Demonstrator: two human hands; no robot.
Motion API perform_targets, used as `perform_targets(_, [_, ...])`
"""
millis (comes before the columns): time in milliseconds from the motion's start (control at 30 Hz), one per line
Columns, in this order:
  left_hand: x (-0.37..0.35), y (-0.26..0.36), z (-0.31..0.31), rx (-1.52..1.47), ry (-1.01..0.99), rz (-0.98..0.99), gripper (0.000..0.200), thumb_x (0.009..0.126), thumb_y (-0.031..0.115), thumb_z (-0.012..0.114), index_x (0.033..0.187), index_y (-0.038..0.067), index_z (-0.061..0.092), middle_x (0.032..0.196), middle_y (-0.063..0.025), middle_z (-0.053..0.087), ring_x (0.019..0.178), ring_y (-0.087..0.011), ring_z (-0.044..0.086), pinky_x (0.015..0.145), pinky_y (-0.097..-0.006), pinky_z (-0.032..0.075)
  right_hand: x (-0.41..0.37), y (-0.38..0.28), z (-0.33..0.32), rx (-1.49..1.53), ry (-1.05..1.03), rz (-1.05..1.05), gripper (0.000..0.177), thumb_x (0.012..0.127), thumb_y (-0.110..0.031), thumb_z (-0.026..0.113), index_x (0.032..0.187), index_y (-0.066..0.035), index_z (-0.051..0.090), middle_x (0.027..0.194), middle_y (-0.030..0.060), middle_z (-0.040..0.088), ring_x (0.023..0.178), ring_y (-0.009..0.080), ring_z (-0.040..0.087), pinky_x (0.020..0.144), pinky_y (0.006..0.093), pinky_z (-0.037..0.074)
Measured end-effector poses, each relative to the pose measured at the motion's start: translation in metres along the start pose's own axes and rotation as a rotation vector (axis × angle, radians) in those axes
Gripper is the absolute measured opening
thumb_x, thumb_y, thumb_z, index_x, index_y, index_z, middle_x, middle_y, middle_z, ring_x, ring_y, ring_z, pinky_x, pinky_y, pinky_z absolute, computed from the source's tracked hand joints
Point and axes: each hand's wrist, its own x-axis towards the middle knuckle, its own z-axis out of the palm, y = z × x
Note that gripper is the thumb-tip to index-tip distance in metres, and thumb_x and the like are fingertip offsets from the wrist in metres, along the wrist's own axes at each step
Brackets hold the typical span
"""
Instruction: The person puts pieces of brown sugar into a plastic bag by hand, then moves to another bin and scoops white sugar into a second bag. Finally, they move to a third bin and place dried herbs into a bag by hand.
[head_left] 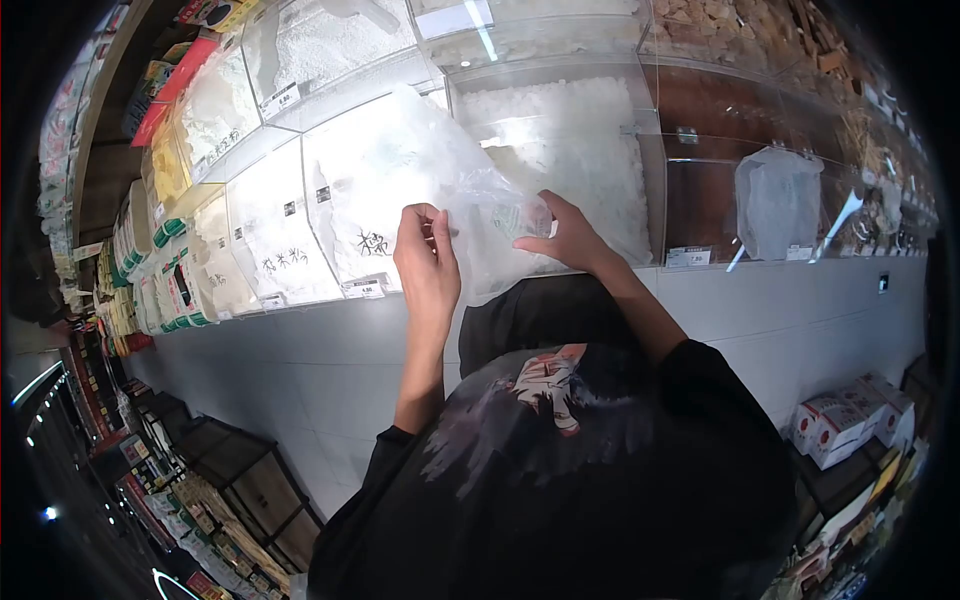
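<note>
A thin, translucent plastic bag (480,240) hangs between my two hands, in front of clear bins of white powder (350,170). My left hand (430,250) has its fingers curled together at the bag's left edge. On the right side, my right hand (565,235) pinches the bag between thumb and fingers, near some green print on it. The bag's upper part spreads over the bin front; its exact outline blurs into the white behind.
Another clear bag (778,205) hangs on the brown bin at the right. White and red boxes (850,420) are stacked at the lower right. Packaged goods (165,270) line the left. A dark shelf unit (250,480) stands lower left.
</note>
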Motion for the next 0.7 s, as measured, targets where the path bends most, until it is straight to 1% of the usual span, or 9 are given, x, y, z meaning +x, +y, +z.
perform_targets(100, [0.000, 0.023, -0.008, -0.067, -0.116, -0.194, 0.019, 0.097, 0.014, 0.059, 0.104, -0.002, 0.052, 0.088, -0.0153, 0.058, 0.076, -0.0238, 0.061, 0.062, -0.0336, 0.047, 0.005, -0.015, 0.028, 0.309, 0.012, 0.219, 0.031, 0.089, -0.029, 0.069, 0.088, 0.001, 0.063, 0.076, 0.0076, 0.061, 0.073, 0.0137, 0.054, 0.072, 0.0297, 0.046])
perform_targets(133, [-0.001, 0.024, -0.008, 0.022, -0.036, -0.064, 0.023, 0.094, 0.012, 0.062, 0.108, -0.002, 0.052, 0.093, -0.0165, 0.057, 0.081, -0.0256, 0.060, 0.065, -0.0346, 0.047, 0.009, -0.006, 0.040, 0.418, -0.017, 0.203, 0.032, 0.091, -0.029, 0.065, 0.094, 0.003, 0.065, 0.075, 0.0110, 0.061, 0.070, 0.0147, 0.054, 0.068, 0.0313, 0.045])
perform_targets(233, [-0.002, 0.021, -0.002, 0.177, 0.113, 0.213, 0.041, 0.087, 0.008, 0.069, 0.121, -0.002, 0.050, 0.107, -0.0198, 0.055, 0.093, -0.0304, 0.058, 0.072, -0.0372, 0.047, 0.017, -0.003, 0.062, 0.147, -0.057, 0.232, 0.033, 0.092, -0.029, 0.063, 0.097, 0.004, 0.065, 0.073, 0.0122, 0.061, 0.067, 0.0146, 0.054, 0.062, 0.0340, 0.044])
perform_targets(367, [0.022, -0.042, -0.021, 0.237, 0.116, 0.173, 0.059, 0.078, 0.005, 0.076, 0.129, -0.002, 0.049, 0.109, -0.0187, 0.057, 0.095, -0.0313, 0.059, 0.076, -0.0380, 0.048, 0.010, -0.029, 0.051, 0.154, -0.049, 0.330, 0.038, 0.091, -0.033, 0.065, 0.100, 0.004, 0.061, 0.077, 0.0171, 0.062, 0.069, 0.0209, 0.058, 0.063, 0.0365, 0.045])
perform_targets(467, [0.026, -0.055, -0.031, 0.205, 0.163, 0.002, 0.055, 0.076, 0.006, 0.078, 0.125, 0.002, 0.053, 0.099, -0.0146, 0.062, 0.084, -0.0282, 0.062, 0.071, -0.0359, 0.050, -0.029, 0.026, 0.037, -0.221, 0.201, 0.160, 0.041, 0.089, -0.032, 0.067, 0.109, 0.003, 0.059, 0.094, 0.0207, 0.064, 0.087, 0.0301, 0.063, 0.077, 0.0395, 0.048])
perform_targets(500, [0.028, -0.048, -0.039, 0.195, 0.126, -0.073, 0.051, 0.077, 0.007, 0.078, 0.122, 0.003, 0.056, 0.095, -0.0134, 0.064, 0.078, -0.0268, 0.063, 0.068, -0.0347, 0.050, -0.046, 0.043, 0.025, -0.482, 0.246, 0.245, 0.045, 0.087, -0.031, 0.069, 0.116, 0.002, 0.057, 0.110, 0.0211, 0.062, 0.106, 0.0355, 0.059, 0.092, 0.0436, 0.044])
perform_targets(533, [0.038, -0.042, -0.044, 0.169, 0.121, -0.123, 0.047, 0.077, 0.007, 0.078, 0.119, 0.005, 0.058, 0.091, -0.0123, 0.066, 0.072, -0.0255, 0.064, 0.064, -0.0336, 0.050, -0.062, 0.051, 0.014, -0.667, 0.315, 0.281, 0.048, 0.086, -0.029, 0.068, 0.120, 0.002, 0.054, 0.113, 0.0211, 0.061, 0.106, 0.0362, 0.057, 0.095, 0.0453, 0.041])
perform_targets(600, [0.042, -0.047, -0.044, 0.179, 0.084, 0.031, 0.045, 0.072, 0.005, 0.080, 0.113, 0.005, 0.061, 0.089, -0.0113, 0.066, 0.071, -0.0256, 0.063, 0.064, -0.0338, 0.050, -0.085, 0.073, -0.007, -1.066, 0.337, 0.354, 0.049, 0.086, -0.024, 0.067, 0.126, 0.001, 0.050, 0.114, 0.0208, 0.059, 0.104, 0.0360, 0.058, 0.094, 0.0461, 0.042])
perform_targets(700, [0.038, -0.046, -0.029, 0.178, -0.084, 0.147, 0.039, 0.067, 0.004, 0.082, 0.102, 0.001, 0.066, 0.086, -0.0129, 0.066, 0.070, -0.0260, 0.063, 0.062, -0.0339, 0.049, -0.094, 0.091, -0.026, -1.128, 0.273, 0.498, 0.048, 0.086, -0.021, 0.067, 0.126, -0.003, 0.049, 0.114, 0.0191, 0.057, 0.103, 0.0356, 0.058, 0.088, 0.0444, 0.045])
